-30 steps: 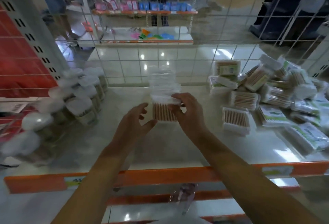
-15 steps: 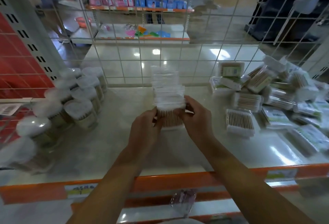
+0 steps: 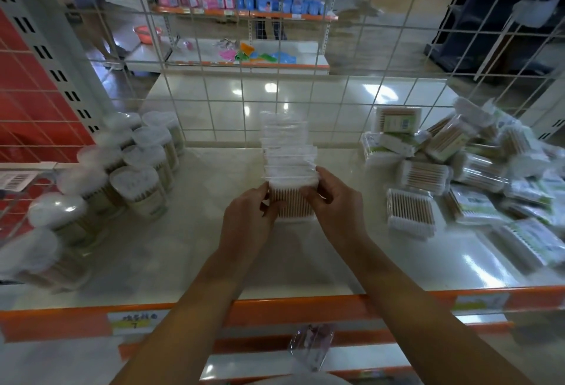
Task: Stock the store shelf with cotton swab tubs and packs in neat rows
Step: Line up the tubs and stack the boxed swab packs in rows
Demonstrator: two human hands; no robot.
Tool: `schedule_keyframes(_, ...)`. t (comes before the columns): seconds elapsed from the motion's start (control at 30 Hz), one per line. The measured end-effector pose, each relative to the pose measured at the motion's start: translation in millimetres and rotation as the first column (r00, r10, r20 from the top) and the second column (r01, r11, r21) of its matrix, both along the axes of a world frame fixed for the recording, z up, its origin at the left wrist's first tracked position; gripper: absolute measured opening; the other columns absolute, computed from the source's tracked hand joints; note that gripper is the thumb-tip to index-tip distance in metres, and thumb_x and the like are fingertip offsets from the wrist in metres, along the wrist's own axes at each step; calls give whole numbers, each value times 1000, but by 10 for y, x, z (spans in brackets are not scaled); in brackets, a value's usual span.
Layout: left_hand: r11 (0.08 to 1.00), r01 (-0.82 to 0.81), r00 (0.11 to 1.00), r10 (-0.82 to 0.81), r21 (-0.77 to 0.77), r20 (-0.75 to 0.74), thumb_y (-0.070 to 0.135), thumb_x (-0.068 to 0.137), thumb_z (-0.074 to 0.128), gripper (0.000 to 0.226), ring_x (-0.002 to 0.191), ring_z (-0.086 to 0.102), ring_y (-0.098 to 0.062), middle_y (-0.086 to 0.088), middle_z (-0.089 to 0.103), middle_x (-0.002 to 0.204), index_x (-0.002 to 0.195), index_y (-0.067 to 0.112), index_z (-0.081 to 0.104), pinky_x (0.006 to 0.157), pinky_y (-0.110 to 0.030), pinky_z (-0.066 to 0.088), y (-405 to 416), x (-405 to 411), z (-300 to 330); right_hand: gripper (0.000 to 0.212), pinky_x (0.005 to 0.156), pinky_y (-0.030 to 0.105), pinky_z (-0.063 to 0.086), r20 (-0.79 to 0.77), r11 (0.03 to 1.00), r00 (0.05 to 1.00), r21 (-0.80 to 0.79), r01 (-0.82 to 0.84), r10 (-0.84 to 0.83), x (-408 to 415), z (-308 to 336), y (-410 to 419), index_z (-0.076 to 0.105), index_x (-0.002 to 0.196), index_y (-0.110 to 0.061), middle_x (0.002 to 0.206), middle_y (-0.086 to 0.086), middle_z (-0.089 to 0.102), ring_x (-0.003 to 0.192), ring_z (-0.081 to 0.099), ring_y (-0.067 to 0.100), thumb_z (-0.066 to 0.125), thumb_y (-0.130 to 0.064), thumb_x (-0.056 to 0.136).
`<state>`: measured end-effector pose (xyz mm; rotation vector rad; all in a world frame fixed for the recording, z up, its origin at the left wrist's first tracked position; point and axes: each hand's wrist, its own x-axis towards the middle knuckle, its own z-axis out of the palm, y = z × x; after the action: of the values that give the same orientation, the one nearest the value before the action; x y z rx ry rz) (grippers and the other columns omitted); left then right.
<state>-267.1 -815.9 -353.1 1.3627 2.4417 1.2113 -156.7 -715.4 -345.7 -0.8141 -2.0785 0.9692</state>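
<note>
A row of clear cotton swab packs (image 3: 287,152) stands on edge down the middle of the white shelf (image 3: 183,250), running back toward the wire grid. The front pack (image 3: 292,202), showing wooden sticks, is pressed between my left hand (image 3: 247,219) on its left side and my right hand (image 3: 334,204) on its right side. Round cotton swab tubs (image 3: 137,176) with white lids stand in rows at the left. A loose heap of swab packs (image 3: 464,164) lies at the right.
A wire grid panel (image 3: 275,94) closes the back of the shelf. An orange front rail (image 3: 305,308) with price labels runs along the near edge. A small clear packet (image 3: 312,348) lies on the lower shelf. Other store shelves with goods stand beyond the grid.
My left hand has closed in onto the front pack's left side. Both hands have pushed the pack back against the row. The view has shifted slightly.
</note>
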Motion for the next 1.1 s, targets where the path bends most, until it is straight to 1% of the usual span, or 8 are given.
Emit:
schedule_keyframes(0.13, 996, -71, 997, 71, 49, -10, 32, 87, 62, 49, 104, 59, -20, -8, 61, 119, 130, 11, 52, 86, -29, 46, -27, 5, 106, 47, 90, 25, 49, 116, 995, 993, 100, -18, 6, 23, 64, 9, 47, 133, -17, 122, -2, 62, 110, 58, 11, 60, -25, 89)
schedule_keyframes(0.23, 993, -88, 989, 96, 76, -113, 33, 88, 59, 58, 117, 51, -24, -11, 53, 131, 138, 8, 41, 91, -26, 35, -35, 36, 273, 55, 94, 17, 33, 202, 991, 979, 129, -35, 8, 80, 158, 22, 37, 140, -15, 135, 1, 51, 121, 48, 15, 57, -27, 91)
schedule_keyframes(0.33, 998, -49, 967, 58, 40, -248, 33, 92, 54, 55, 121, 48, -27, -12, 51, 132, 138, 8, 40, 92, -29, 35, -6, 84, 400, 51, 100, 20, 31, 240, 981, 971, 188, -54, 7, 159, 247, 39, 39, 139, -13, 136, 3, 49, 123, 45, 17, 54, -25, 92)
schedule_keyframes(0.43, 1000, 4, 945, -1, 10, -328, 39, 90, 48, 56, 116, 51, -33, -16, 55, 128, 134, 3, 45, 90, -37, 42, 67, 196, 445, 47, 103, 23, 30, 262, 977, 965, 205, -67, 11, 263, 277, 82, 43, 136, -14, 136, 2, 48, 125, 44, 16, 54, -24, 92)
schedule_keyframes(0.57, 993, 119, 909, -116, -17, -400, 42, 88, 40, 58, 111, 55, -31, -14, 59, 121, 128, 2, 51, 87, -29, 36, 222, 430, 465, 45, 105, 22, 27, 301, 968, 953, 246, -50, -27, 460, 268, 216, 45, 135, -14, 137, 1, 48, 128, 41, 15, 53, -24, 92)
schedule_keyframes(0.67, 983, 174, 883, -182, -60, -432, 41, 87, 40, 56, 109, 58, -29, -14, 61, 118, 124, 2, 54, 87, -32, 44, 388, 616, 462, 44, 105, 21, 25, 333, 967, 942, 250, -41, -46, 646, 275, 370, 45, 135, -16, 138, 0, 47, 128, 41, 14, 53, -25, 93)
schedule_keyframes(0.77, 973, 213, 862, -230, -89, -451, 39, 86, 41, 54, 103, 61, -30, -14, 64, 112, 119, 0, 58, 81, -36, 51, 588, 802, 458, 43, 104, 20, 24, 353, 970, 933, 244, -25, -64, 865, 286, 557, 46, 135, -16, 138, 0, 48, 128, 41, 15, 52, -23, 93)
schedule_keyframes(1.1, 958, 253, 859, -288, -138, -424, 37, 81, 42, 46, 89, 64, -27, -10, 68, 98, 103, 2, 64, 70, -31, 53, 1140, 1290, 331, 45, 99, 31, 33, 397, 966, 906, 256, 43, -146, 1457, 226, 1103, 46, 134, -9, 133, 9, 52, 122, 47, 25, 54, -24, 92)
